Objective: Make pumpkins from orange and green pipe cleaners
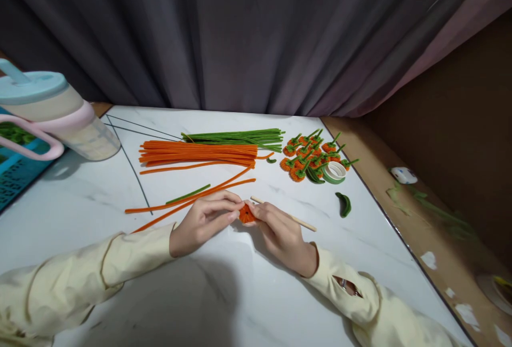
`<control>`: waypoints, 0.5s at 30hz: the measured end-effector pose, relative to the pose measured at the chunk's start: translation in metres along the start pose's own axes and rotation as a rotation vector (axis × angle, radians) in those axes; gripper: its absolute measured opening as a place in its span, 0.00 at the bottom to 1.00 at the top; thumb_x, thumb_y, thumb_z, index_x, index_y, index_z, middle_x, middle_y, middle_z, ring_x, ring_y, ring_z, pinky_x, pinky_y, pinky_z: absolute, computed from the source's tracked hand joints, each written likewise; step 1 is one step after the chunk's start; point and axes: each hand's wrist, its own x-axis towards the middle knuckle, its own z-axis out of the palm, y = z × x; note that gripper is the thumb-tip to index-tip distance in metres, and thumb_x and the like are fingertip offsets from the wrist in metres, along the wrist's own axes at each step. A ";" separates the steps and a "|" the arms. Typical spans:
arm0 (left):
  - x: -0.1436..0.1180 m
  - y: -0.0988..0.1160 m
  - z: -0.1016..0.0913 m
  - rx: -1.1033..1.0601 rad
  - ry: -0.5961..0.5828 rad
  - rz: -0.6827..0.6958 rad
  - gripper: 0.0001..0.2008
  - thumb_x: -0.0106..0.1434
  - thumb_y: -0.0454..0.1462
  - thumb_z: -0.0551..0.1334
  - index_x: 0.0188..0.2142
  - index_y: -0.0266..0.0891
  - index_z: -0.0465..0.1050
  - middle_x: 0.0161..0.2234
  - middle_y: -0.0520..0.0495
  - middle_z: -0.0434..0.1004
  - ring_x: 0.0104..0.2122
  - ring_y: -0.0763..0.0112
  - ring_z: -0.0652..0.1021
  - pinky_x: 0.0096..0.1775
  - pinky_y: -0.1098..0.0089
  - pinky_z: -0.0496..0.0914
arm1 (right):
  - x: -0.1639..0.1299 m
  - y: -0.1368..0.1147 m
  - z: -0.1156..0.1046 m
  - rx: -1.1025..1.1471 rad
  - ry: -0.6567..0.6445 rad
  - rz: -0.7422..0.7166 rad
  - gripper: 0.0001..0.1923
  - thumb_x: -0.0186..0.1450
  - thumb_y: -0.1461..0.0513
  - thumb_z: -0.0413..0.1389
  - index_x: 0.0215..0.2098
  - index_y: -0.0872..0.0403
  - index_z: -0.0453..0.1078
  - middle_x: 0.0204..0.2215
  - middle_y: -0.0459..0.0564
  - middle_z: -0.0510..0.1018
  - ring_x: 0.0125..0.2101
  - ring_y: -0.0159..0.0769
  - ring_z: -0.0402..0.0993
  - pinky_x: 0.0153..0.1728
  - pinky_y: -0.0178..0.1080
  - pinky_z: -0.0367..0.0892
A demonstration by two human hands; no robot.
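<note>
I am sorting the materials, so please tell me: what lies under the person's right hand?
A thin wooden stick passes under the right hand on the white table; its middle is covered. Both hands pinch an orange coil.

A small fuzzy orange pipe-cleaner coil sits pinched just above the white marble table, beside a wooden stick.
</note>
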 end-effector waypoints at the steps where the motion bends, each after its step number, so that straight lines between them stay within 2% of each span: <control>1: 0.000 0.000 -0.001 -0.024 -0.019 -0.006 0.10 0.63 0.31 0.59 0.41 0.38 0.78 0.42 0.42 0.74 0.43 0.67 0.75 0.46 0.71 0.70 | 0.000 0.000 0.000 0.014 0.004 0.002 0.22 0.66 0.73 0.48 0.57 0.55 0.61 0.36 0.55 0.75 0.37 0.38 0.74 0.42 0.44 0.74; 6: 0.000 -0.001 -0.001 -0.092 -0.074 -0.015 0.10 0.64 0.31 0.59 0.41 0.39 0.78 0.40 0.43 0.72 0.42 0.67 0.74 0.45 0.68 0.70 | 0.001 -0.001 -0.002 0.043 0.027 -0.001 0.22 0.65 0.74 0.49 0.56 0.56 0.63 0.36 0.56 0.76 0.38 0.37 0.74 0.42 0.45 0.75; 11: 0.002 -0.005 -0.002 -0.097 -0.067 -0.009 0.12 0.63 0.31 0.60 0.45 0.44 0.77 0.39 0.46 0.72 0.42 0.69 0.73 0.45 0.69 0.69 | 0.003 -0.002 -0.003 0.105 0.061 0.030 0.22 0.63 0.75 0.51 0.53 0.54 0.65 0.38 0.57 0.77 0.39 0.37 0.75 0.41 0.43 0.75; 15: 0.006 -0.005 -0.006 -0.096 -0.097 -0.026 0.14 0.64 0.34 0.61 0.48 0.47 0.76 0.45 0.45 0.72 0.47 0.67 0.72 0.49 0.68 0.66 | 0.008 -0.005 -0.003 0.148 0.113 0.073 0.21 0.62 0.74 0.54 0.51 0.52 0.67 0.39 0.55 0.77 0.40 0.37 0.75 0.41 0.39 0.74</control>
